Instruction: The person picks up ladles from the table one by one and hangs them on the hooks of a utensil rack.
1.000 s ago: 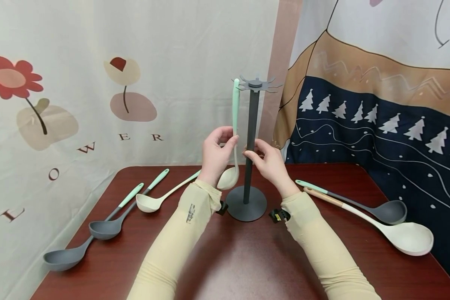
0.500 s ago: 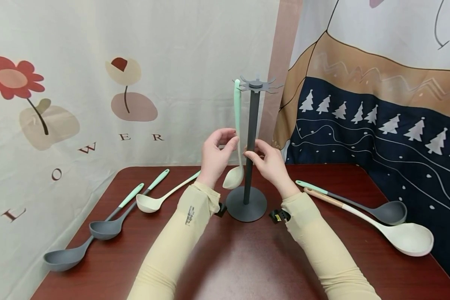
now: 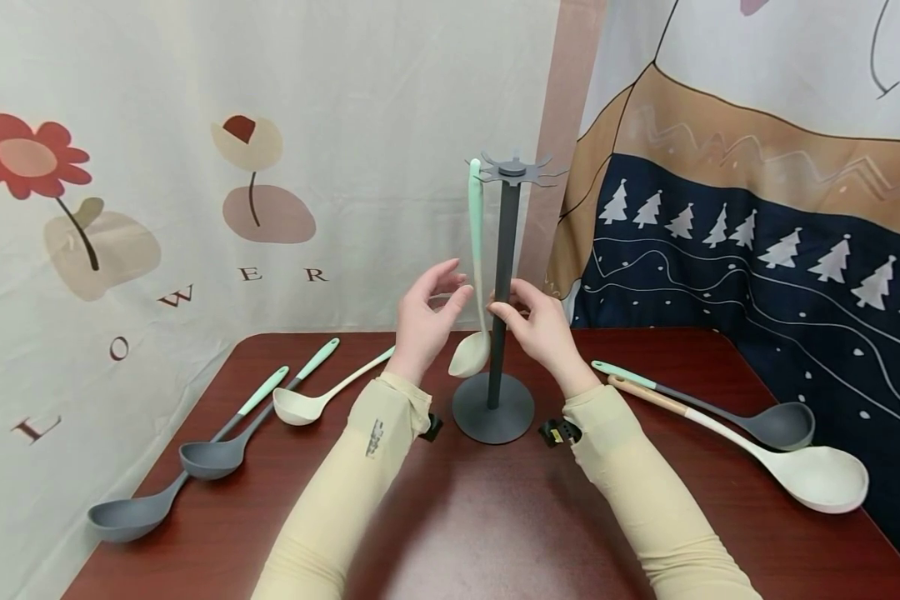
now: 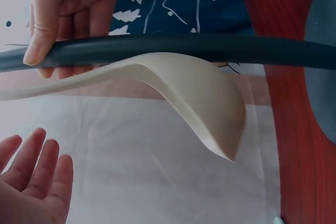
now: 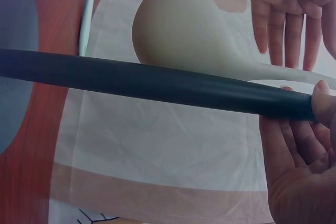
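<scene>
A cream ladle point(image 3: 470, 354) with a mint-green handle hangs by its top from a hook of the dark grey rack point(image 3: 507, 250), bowl down beside the post. My left hand point(image 3: 426, 321) is just left of the ladle's stem, its fingers parted from it and holding nothing. In the left wrist view those fingers point(image 4: 39, 177) are spread below the ladle. My right hand point(image 3: 538, 325) grips the post at mid height between thumb and fingers. The right wrist view shows its thumb point(image 5: 321, 98) on the post, with the ladle bowl point(image 5: 181, 30) behind.
On the table's point(image 3: 480, 517) left lie two grey ladles, one point(image 3: 213, 458) overlapping the other point(image 3: 131, 517), and a small cream ladle point(image 3: 300, 407). At right are a grey ladle point(image 3: 783, 425) and a large white ladle point(image 3: 825, 479). Printed curtains point(image 3: 390, 125) hang behind.
My left hand has let go of the ladle's stem and drawn back left. The ladle has swung right, closer to the post. The right hand stays in place on the post.
</scene>
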The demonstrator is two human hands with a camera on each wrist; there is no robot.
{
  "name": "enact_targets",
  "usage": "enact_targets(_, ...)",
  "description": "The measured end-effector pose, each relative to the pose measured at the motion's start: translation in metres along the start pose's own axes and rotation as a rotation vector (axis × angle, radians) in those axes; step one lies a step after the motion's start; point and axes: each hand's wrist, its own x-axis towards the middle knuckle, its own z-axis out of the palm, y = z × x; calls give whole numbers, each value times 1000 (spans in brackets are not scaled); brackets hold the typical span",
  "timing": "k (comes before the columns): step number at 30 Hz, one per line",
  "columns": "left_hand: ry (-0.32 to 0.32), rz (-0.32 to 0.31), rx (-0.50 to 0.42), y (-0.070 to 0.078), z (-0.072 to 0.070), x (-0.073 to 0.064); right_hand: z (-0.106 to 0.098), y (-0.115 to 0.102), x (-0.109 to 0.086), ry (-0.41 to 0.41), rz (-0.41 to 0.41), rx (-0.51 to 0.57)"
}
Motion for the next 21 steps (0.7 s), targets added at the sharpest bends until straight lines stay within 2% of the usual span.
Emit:
enact_targets(8,-72,26,143,-7,-4,-7,1,0,0,2,-5,-9)
enact_targets(13,-125,22,220,-14,-6,-11,0,0,0,2,-5,-4)
enact_targets(21,-158,24,285,-22,-7,-17,1,2,0,3,-8,-1)
